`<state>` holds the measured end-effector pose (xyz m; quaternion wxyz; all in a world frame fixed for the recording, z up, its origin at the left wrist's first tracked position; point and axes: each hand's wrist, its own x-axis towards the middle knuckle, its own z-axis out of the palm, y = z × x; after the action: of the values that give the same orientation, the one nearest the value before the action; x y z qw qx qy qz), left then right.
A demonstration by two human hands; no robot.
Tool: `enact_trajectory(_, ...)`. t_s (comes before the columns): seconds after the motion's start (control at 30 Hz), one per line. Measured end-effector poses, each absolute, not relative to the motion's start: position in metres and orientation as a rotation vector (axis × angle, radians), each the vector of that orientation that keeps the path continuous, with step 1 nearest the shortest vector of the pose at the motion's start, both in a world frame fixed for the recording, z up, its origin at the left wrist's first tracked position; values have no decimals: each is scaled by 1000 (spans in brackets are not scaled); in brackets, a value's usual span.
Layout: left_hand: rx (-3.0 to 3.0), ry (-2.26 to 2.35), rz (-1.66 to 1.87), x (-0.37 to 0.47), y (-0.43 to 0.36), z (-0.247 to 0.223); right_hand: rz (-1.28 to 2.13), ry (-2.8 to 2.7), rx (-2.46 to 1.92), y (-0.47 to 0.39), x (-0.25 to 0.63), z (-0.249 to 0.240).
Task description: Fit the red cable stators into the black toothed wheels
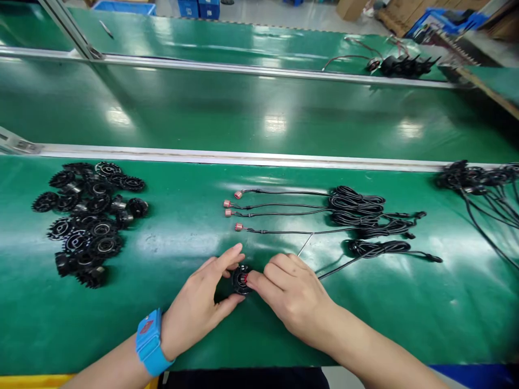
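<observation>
Green tabletop below, left hand gripping the wheel, I should keep straight the plug my right hand pinches.

- We hold a round black part in our left hand, thumb at its near edge; a blue strap circles that wrist.
- Our right hand pinches a red piece at the part's centre.
- Beyond, we see four bundled cables with copper-coloured ends; a fifth cable runs toward our right hand.
- On the green table to our left lies a pile of black toothed parts.
</observation>
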<state>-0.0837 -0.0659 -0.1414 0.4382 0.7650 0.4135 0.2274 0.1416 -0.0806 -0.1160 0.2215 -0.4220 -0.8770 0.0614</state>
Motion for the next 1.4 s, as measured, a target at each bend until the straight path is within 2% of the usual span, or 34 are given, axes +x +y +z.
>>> enact_trajectory(0.47, 2055, 940, 700, -70, -71, -140, 61, -2402, -1255, -92, 128, -111)
enact_trajectory(0.7, 1914, 960, 617, -75, -62, -142, 229, -2433, -1293, -88, 135, -114)
enact_trajectory(1.0, 2046, 967, 671, -76, -65, -140, 652, -2409, -1175, -85, 150, -102)
enact_trajectory(1.23, 2203, 872, 731, -75, -63, -144, 887, -1627, -1106, -84, 161, -95)
enact_trajectory(1.3, 2237, 856, 765, -76, -64, -146, 893, -1655, -1170, -79, 161, -100)
enact_trajectory(1.4, 2281, 851, 789, -76, -65, -147, 692, -1912, -1292, -75, 163, -104)
